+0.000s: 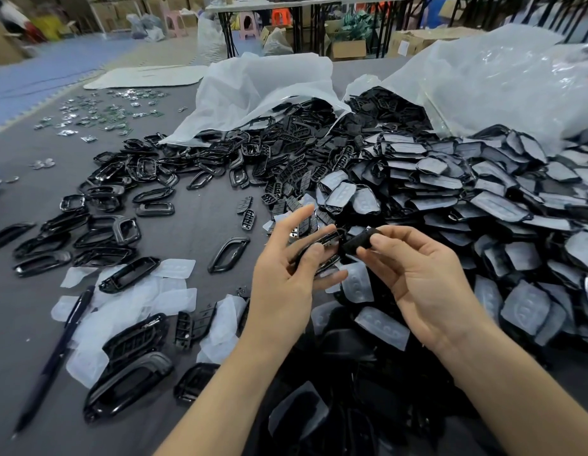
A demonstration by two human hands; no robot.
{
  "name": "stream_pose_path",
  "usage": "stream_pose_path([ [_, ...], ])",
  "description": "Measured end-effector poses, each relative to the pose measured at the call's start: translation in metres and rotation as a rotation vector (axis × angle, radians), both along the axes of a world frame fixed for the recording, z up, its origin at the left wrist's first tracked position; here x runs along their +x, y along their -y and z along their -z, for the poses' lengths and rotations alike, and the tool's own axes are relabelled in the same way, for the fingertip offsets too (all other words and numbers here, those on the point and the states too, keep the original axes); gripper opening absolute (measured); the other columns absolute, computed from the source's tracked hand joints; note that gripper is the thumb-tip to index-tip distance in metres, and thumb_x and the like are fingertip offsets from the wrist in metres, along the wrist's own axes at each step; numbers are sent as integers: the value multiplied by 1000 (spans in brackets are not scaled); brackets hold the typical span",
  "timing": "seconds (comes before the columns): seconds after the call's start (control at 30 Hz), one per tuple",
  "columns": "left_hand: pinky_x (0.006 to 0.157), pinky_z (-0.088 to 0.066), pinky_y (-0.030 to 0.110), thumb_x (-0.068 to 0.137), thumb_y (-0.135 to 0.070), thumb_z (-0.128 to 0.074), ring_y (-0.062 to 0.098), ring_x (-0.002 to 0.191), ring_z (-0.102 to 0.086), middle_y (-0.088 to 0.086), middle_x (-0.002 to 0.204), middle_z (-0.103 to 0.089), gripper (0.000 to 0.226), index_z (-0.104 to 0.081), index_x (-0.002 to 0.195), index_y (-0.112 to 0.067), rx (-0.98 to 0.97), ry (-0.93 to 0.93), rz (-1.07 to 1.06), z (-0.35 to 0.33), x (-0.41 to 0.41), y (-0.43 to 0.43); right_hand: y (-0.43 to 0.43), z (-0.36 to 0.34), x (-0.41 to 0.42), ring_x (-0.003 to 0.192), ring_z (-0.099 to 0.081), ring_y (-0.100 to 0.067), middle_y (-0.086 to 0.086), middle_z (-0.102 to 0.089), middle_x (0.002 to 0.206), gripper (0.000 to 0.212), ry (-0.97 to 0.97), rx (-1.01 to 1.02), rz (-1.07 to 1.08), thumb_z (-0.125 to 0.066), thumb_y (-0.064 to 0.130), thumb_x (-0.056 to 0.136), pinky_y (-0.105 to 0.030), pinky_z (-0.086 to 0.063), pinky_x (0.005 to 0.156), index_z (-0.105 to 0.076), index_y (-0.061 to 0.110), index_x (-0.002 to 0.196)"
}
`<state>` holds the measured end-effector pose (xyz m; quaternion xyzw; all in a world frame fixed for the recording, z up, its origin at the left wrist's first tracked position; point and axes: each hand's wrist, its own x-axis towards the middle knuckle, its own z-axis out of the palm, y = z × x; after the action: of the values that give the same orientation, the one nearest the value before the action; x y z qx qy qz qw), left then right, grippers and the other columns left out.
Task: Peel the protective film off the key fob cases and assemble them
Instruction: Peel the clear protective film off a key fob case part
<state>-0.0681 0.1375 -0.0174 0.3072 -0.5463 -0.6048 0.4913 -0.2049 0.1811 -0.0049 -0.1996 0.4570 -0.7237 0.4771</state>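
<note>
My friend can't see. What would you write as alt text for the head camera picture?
Over a grey table, the left hand holds a black frame and the right hand pinches a small black pad beside it. Heaps of black key fob parts spill from white bags, many covered in film; peeled films and a pen lie at left.

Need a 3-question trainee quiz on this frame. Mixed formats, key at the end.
1. True or false: the left hand holds a glossy black case frame.
2. Multiple choice: what does the right hand pinch in its fingers? A) a small black part B) a green circuit board C) a roll of tape
3. Fill in: the case pile on the right is covered in pale protective ____.

Key: 1 true; 2 A; 3 film.
</note>
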Motion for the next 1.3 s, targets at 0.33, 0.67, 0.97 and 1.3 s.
stream_pose_path([
  [0.33,78,-54,18,87,-13,-58,14,95,-70,0,98,-75,21,-71,104,-16,-87,-16,13,-2,-1,-1,-2,-1,1,62,-69,-16,-5,-70,69,12,-12,37,-32,-63,-3,82,-20,-54,56,-63,8,75],
  [0.67,88,-48,16,77,-6,-74,7,102,-67,-12,105,-72,35,-75,93,-36,-213,160,113,0,0,-1,1,2,0,69,-70,-13,-6,-70,71,7,66,-29,-14,-68,9,64,-19,-55,62,-66,4,69],
  [0.97,70,-54,21,89,-13,-62,11,79,-70,-2,97,-73,17,-74,101,-16,-195,207,103,-3,-1,-4,0,1,-1,63,-69,-11,-4,-69,70,5,34,52,-2,-64,5,78,-18,-53,53,-66,7,74],
  [1.3,73,-56,24,86,-2,-66,13,78,-72,-4,83,-75,25,-75,88,-25,-196,191,1,-3,0,-3,-2,-1,3,68,-69,-11,-4,-71,71,6,-63,-3,-42,-67,13,67,-18,-54,62,-68,9,72],
])
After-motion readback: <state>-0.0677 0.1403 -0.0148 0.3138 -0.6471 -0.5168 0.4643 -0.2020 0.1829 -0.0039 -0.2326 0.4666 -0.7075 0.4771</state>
